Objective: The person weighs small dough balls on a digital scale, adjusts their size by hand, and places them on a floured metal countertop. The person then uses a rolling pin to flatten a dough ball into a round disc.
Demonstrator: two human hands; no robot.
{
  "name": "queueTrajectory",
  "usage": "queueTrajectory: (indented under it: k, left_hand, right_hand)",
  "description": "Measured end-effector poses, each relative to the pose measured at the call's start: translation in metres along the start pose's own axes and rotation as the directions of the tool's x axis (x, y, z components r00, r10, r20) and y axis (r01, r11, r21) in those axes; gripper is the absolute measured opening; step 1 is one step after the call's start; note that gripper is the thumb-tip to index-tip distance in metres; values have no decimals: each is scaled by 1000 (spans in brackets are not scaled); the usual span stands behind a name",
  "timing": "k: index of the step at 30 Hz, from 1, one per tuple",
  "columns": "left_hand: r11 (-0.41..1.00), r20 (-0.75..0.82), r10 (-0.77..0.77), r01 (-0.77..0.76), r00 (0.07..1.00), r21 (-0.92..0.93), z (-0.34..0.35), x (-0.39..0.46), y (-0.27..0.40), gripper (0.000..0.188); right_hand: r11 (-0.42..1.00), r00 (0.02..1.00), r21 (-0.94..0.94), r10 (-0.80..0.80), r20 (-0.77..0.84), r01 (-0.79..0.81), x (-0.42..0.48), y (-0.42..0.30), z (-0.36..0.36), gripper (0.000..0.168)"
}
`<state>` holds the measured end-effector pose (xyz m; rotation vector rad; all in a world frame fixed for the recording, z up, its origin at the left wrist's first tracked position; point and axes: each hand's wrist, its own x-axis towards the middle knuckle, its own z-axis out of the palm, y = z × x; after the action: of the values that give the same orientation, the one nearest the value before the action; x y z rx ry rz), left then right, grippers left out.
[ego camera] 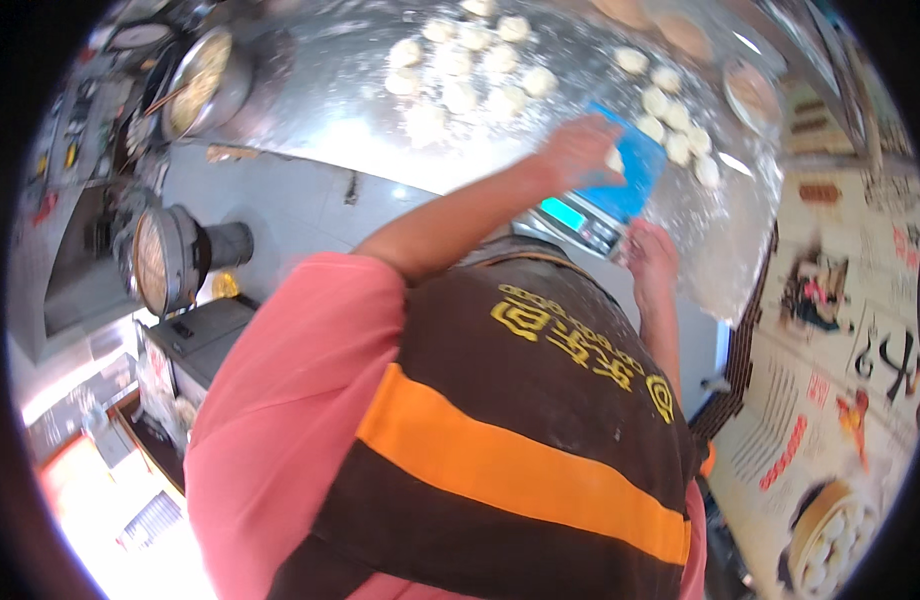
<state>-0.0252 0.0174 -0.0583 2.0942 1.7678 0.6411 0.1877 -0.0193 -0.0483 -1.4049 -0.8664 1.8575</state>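
Observation:
My left hand (pixel 583 150) is over the blue tray (pixel 640 176) of a digital kitchen scale, its fingers around a pale dough piece (pixel 614 160). The hand is slightly blurred. Below the tray, the scale's lit display and button panel (pixel 580 223) face me. My right hand (pixel 651 249) is at the scale's right front corner, fingers bent close to its edge; whether they grip anything is unclear. Right of the tray lies a group of floured dough balls (pixel 677 116). Another, larger group of dough balls (pixel 460 64) lies farther left on the metal worktop (pixel 325 112).
A metal bowl (pixel 231 90) with pale food and chopsticks stands at the worktop's left end. Round, pale brown pieces (pixel 751 94) lie along the far right side. On the lower left stands a round pan-like vessel (pixel 152 261). A printed wall panel (pixel 820 315) borders the right.

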Motion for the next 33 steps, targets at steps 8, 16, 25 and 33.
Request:
queueTrajectory:
  k: [8, 16, 25, 33]
  left_hand:
    - [986, -6, -162, 161, 987, -46, -15, 1, 7, 59]
    - [956, 89, -225, 237, 970, -171, -20, -5, -5, 54]
    - [994, -49, -110, 108, 993, -34, 7, -10, 10, 47]
    - [998, -157, 27, -36, 987, -53, 15, -13, 9, 11]
  right_hand:
    - [997, 1000, -69, -21, 13, 21, 9, -2, 1, 24]
    - [915, 975, -336, -212, 72, 224, 67, -30, 28, 23]
    - [168, 746, -817, -538, 393, 552, 83, -18, 40, 20]
    - [643, 916, -655, -324, 238, 398, 80, -17, 43, 19]
